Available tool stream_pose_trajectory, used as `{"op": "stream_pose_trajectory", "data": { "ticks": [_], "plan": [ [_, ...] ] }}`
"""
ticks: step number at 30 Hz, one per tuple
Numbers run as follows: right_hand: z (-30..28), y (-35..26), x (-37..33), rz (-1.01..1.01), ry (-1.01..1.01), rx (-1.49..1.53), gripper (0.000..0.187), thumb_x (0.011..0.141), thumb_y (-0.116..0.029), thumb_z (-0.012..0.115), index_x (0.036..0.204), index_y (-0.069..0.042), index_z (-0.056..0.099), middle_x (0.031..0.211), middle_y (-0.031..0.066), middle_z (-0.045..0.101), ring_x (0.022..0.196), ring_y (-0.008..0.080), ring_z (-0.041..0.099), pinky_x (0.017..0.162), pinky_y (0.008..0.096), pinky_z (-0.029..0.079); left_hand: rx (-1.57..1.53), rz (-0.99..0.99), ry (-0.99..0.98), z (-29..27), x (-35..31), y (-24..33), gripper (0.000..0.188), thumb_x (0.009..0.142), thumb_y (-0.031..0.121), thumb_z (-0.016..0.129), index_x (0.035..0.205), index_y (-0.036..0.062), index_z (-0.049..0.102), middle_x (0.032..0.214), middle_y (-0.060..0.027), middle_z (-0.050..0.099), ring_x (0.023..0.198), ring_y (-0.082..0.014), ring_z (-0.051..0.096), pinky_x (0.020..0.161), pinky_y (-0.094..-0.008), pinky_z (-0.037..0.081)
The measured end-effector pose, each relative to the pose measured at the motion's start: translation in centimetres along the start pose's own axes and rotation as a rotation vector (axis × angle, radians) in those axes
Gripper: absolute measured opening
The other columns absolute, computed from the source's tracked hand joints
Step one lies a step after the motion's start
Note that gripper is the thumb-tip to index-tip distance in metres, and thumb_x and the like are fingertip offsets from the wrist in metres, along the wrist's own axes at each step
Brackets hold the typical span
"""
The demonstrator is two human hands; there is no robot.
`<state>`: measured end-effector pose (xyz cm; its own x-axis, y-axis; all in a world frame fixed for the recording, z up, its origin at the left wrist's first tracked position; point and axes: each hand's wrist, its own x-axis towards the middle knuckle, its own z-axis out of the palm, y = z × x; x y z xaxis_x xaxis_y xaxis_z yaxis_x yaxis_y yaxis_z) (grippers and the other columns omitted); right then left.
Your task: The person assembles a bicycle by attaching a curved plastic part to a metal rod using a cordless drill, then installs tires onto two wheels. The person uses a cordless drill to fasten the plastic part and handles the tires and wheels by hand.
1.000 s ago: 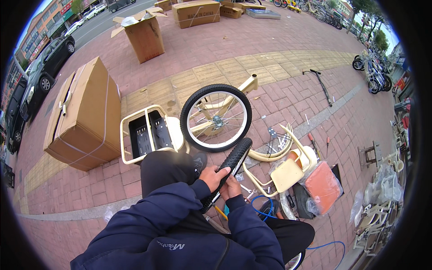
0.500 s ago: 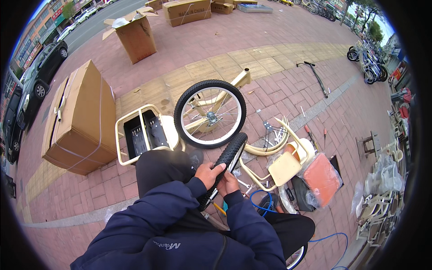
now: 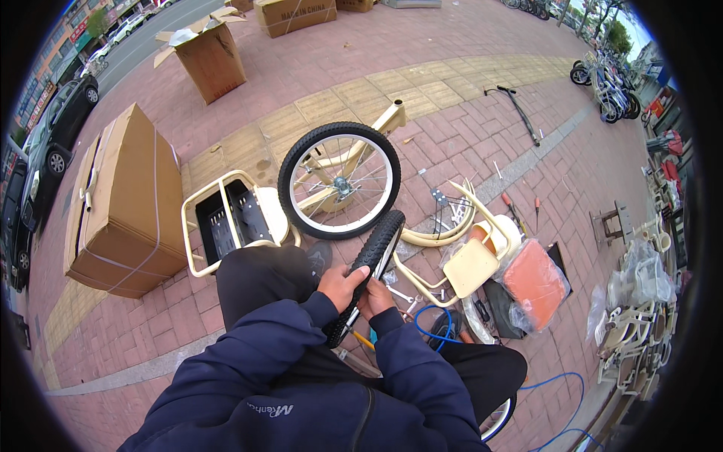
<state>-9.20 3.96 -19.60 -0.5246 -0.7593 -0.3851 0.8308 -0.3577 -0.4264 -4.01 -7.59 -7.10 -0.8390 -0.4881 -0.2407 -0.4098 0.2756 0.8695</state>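
Between my knees a small bicycle wheel (image 3: 380, 239) with a black knobby tire stands on edge, tilted. My left hand (image 3: 341, 288) grips its tire from the left, thumb pressed on the tread. On the other side my right hand (image 3: 374, 300) holds the rim and tire, its fingers partly hidden by the wheel. Just beyond stands a cream bicycle frame (image 3: 388, 118) with a second wheel (image 3: 340, 185) of white rim and black tire. To the right of my hands lie a cream mudguard (image 3: 428, 239), a cream seat-like panel (image 3: 470, 269) and a wrench (image 3: 404, 297).
A cream rack with a black basket (image 3: 220, 226) sits left of the frame, beside a large cardboard box (image 3: 132, 203). Right of me lie an orange pad in plastic (image 3: 533, 285), a blue hose (image 3: 422, 316) and screwdrivers (image 3: 537, 203). A hand pump (image 3: 523, 120) lies farther off.
The view has shifted slightly, so the surroundings sit a little more to the left and up. Both hands keep their hold on the small wheel.
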Motion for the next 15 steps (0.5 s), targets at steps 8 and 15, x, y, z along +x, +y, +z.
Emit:
{"op": "stream_pose_trajectory", "data": {
  "ticks": [8,15],
  "plan": [
    [-0.06,-0.16,-0.13,0.011,-0.011,0.009,0.024,0.101,-0.026,0.049,0.119,-0.012,0.056,0.096,-0.0002,0.064,0.074,0.0122,0.058,0.061,0.0257,0.043,-0.013,0.001,-0.012,-0.10,-0.05,0.29,0.055,0.089,0.048,0.059,0.075,-0.0059,0.062,0.066,-0.0213,0.062,0.064,-0.0317,0.064,0.062,-0.0397,0.048],
    [-0.66,-0.04,0.03,-0.011,-0.037,0.015,0.024,0.100,-0.026,0.051,0.118,-0.012,0.056,0.095,-0.0009,0.064,0.073,0.0114,0.058,0.059,0.0262,0.042,-0.042,-0.037,-0.032,-0.08,0.02,0.43,0.055,0.088,0.048,0.059,0.076,-0.0058,0.062,0.067,-0.0204,0.062,0.064,-0.0306,0.064,0.062,-0.0395,0.048]
  ]
}}
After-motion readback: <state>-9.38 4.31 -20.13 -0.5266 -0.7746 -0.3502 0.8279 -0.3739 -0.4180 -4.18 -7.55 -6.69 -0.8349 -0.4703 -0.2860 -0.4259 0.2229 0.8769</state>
